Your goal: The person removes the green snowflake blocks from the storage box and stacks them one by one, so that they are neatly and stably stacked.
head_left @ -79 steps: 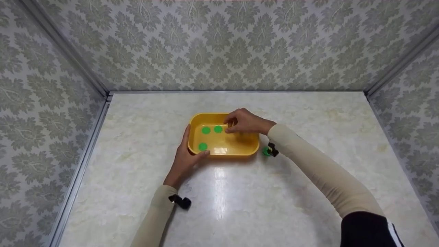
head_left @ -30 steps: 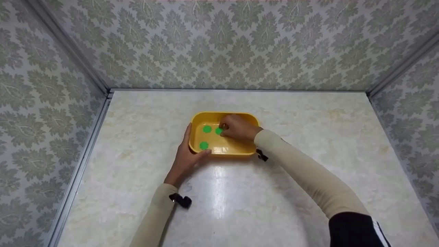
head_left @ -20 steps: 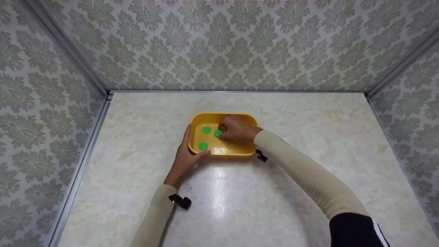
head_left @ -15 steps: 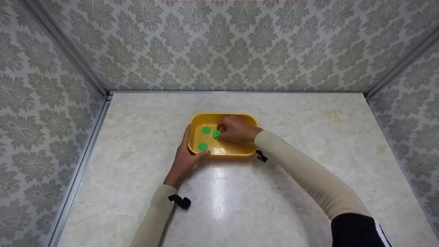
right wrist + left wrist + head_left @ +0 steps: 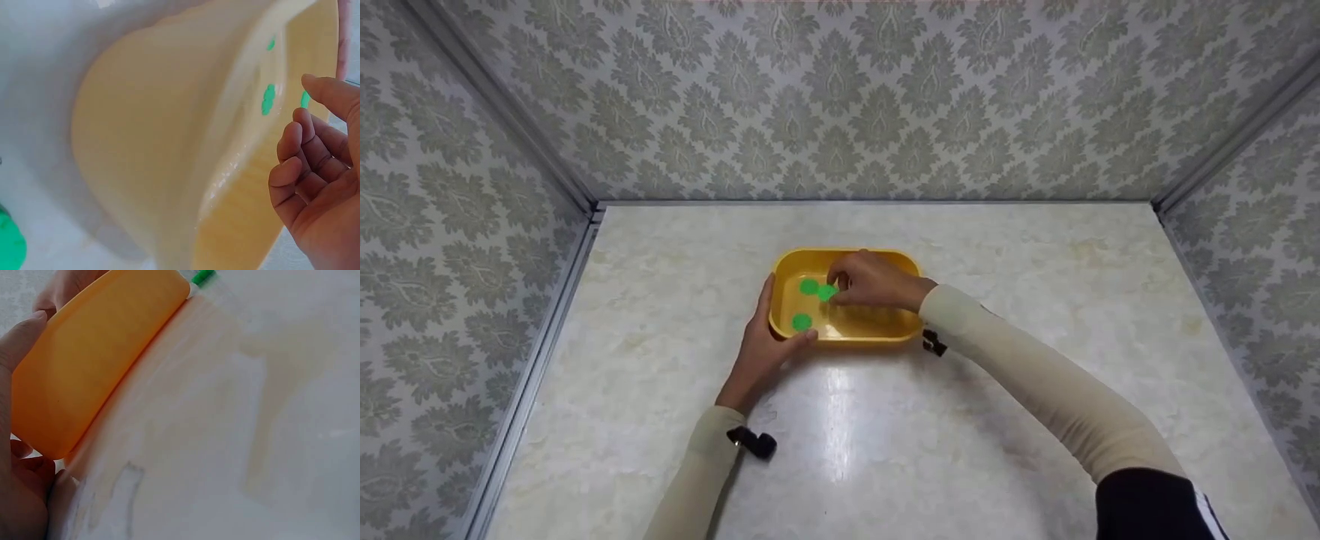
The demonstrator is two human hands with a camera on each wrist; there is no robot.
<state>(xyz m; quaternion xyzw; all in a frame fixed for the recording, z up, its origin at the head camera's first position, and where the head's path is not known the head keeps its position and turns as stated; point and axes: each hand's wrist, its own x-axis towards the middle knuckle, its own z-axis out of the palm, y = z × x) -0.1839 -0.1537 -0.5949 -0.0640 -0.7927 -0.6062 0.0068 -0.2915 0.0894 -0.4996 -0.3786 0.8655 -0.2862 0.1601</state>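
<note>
In the head view, a yellow rectangular tub [image 5: 877, 339] stands on the table with small green scalloped discs inside. My left hand [image 5: 765, 349] grips its left end, thumb over the front rim; the left wrist view shows this thumb [image 5: 25, 334] at the tub's orange-looking outer wall [image 5: 95, 354]. Reaching in over the right side, my right hand [image 5: 877, 281] pinches one green disc [image 5: 826, 292] between thumb and forefinger. Its other fingers curl loosely in the right wrist view. A second disc [image 5: 809, 287] lies just left of the pinched one, and a third disc [image 5: 802, 322] near my left thumb.
A green object [image 5: 10, 242] lies on the table beyond the tub's right end, partly in the right wrist view; the left wrist view catches a green piece [image 5: 203, 277] there too. Patterned wall panels [image 5: 840, 105] enclose the marbled table [image 5: 660, 247] at the back and sides.
My right hand has reached deeper into the tub, taken hold of the upper right disc and drawn it left, close to the disc beside it. My left hand keeps its grip.
</note>
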